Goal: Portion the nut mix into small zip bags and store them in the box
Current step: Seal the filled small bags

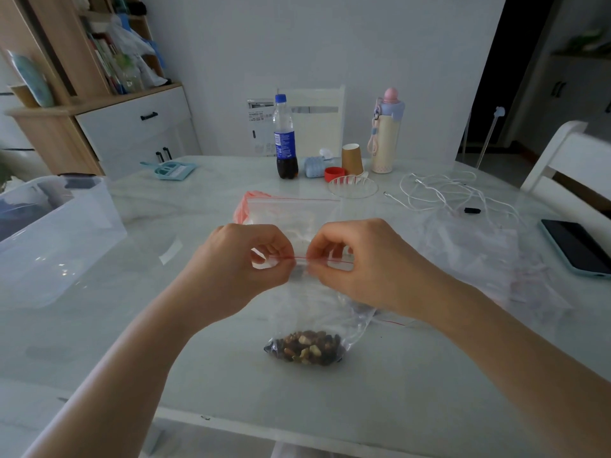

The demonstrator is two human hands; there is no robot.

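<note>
Clear glossy plastic zip bag (pixel 317 302); smooth, glossy marble-look table (pixel 205 365).

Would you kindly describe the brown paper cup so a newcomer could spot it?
Look to the far edge of the pale table, between the cola bottle and the cream flask. The paper cup stands upside down there, the only brown cardboard item.

Single head-worn view. I see the scene from above the near edge of the desk (pixel 413 375), looking forward and down. The wide lens bows the desk's edges. Both forearms enter from the bottom corners, close to the lens; the far wall and the chair back (pixel 317 117) lie well beyond. I have no second view to overlap with this one.
</note>
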